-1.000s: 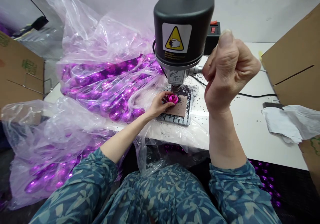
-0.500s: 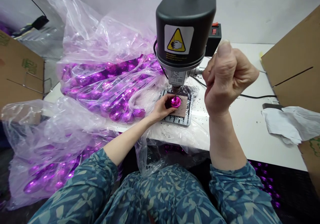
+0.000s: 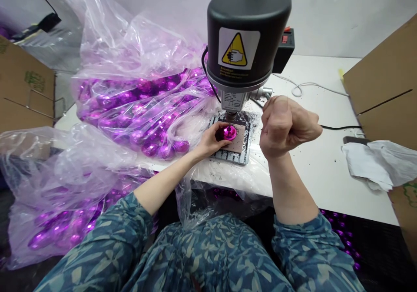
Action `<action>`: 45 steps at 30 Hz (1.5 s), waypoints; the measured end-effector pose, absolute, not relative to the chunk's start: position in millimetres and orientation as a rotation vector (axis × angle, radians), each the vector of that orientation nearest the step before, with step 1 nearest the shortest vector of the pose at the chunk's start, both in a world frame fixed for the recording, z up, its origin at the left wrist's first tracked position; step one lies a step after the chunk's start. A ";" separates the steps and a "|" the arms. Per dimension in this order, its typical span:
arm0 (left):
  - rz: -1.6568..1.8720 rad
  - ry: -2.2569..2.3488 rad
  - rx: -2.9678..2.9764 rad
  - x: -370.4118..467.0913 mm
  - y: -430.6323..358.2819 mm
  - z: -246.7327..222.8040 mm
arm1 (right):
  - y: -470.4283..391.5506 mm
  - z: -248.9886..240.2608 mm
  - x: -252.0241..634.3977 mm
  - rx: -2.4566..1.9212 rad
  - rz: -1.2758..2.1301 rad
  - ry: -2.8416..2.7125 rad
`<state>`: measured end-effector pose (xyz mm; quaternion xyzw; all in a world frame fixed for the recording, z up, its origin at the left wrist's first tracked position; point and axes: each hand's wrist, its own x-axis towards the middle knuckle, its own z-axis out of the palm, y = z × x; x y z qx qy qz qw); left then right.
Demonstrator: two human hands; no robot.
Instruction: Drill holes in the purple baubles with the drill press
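A shiny magenta faceted piece [image 3: 230, 132] with a dark centre lies on a flat brown pad [image 3: 239, 144] on the metal base [image 3: 228, 156] of a black drill press [image 3: 249, 35]. The thumb and fingers of my left hand [image 3: 213, 141] pinch the piece from its left side, under the chuck [image 3: 231, 115]. My right hand [image 3: 286, 124] is closed in a fist to the right of the press head, by its side lever [image 3: 266, 92]; whatever it grips is hidden inside the fist.
Clear plastic bags [image 3: 130, 109] of shiny purple pieces spread over the left. Cardboard boxes [image 3: 387, 74] stand at both sides. White crumpled sheets [image 3: 368, 164] and cables lie on the right of the white table [image 3: 319, 174]. Dark shavings surround the base.
My right fist has come down and slightly left. My left hand stays on the magenta piece. The press head appears slightly further right in view.
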<state>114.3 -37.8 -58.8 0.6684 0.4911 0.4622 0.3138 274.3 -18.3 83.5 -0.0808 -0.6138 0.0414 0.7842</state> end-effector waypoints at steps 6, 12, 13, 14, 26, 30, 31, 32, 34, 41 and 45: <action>1.278 1.269 1.741 114.7 -36.6 -63.3 | -14.2 73.6 275.5 -0.041 0.017 -1.341; 1.294 1.291 1.718 115.1 -36.1 -65.6 | -8.9 60.2 279.9 0.058 -0.011 -1.405; 1.283 1.305 1.718 115.4 -36.0 -65.0 | -9.1 59.5 280.0 0.077 -0.017 -1.412; 1.272 1.316 1.719 115.8 -36.0 -64.0 | -9.7 60.4 279.7 0.080 -0.013 -1.410; 1.137 1.686 1.847 123.6 -69.0 -28.3 | -12.6 137.9 272.3 -0.468 0.285 -1.316; 1.088 1.784 1.828 118.8 -71.5 -23.0 | 3.0 142.9 271.8 -0.319 0.412 -1.268; 1.085 1.797 1.809 118.0 -73.5 -20.2 | 7.2 145.2 271.5 -0.290 0.462 -1.249; 1.080 1.779 1.788 117.4 -77.3 -16.5 | 10.9 147.7 271.1 -0.276 0.511 -1.233; 1.017 1.627 1.760 116.7 -90.6 -7.7 | 15.8 152.5 270.3 -0.282 0.583 -1.200; 0.148 1.036 2.138 118.3 -158.7 -5.8 | 15.8 154.7 267.3 -0.207 0.612 -1.136; 0.110 0.875 2.236 108.9 -163.2 -13.6 | 17.7 153.4 267.7 -0.195 0.584 -1.174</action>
